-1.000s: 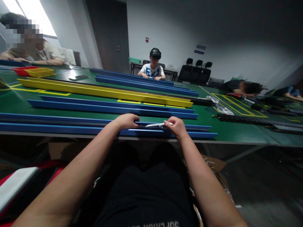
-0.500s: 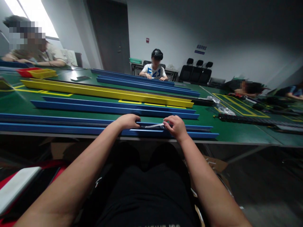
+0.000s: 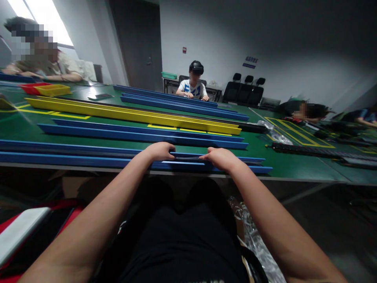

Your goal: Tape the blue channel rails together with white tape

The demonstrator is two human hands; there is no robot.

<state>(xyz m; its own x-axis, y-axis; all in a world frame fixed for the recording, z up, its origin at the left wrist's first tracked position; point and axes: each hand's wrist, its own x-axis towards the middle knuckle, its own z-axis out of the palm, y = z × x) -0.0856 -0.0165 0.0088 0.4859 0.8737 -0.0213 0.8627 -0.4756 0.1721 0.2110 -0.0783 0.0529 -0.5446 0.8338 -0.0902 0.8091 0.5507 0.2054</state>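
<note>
My left hand (image 3: 160,151) reaches into the nearest blue channel rail (image 3: 88,156), its fingers curled and their tips partly hidden inside. My right hand (image 3: 221,158) is over the same rail to the right, its fingers drawn together and tips pointing left. Between the two hands a thin greyish strip (image 3: 188,158) runs low along the channel, meeting the right fingertips. What lies under the left fingers cannot be made out. The rail lies lengthwise along the table's near edge, both side walls upright.
Beyond are another blue rail (image 3: 141,134), a yellow rail (image 3: 132,117) and more blue rails (image 3: 182,105) on the green table (image 3: 297,167). Red and yellow trays (image 3: 54,90) stand far left. A person (image 3: 193,88) sits opposite. Black strips (image 3: 309,149) lie right.
The white strip raised between my hands now shows as a thin grey line low in the channel. My right hand has turned so its fingertips point left; the left hand has barely moved.
</note>
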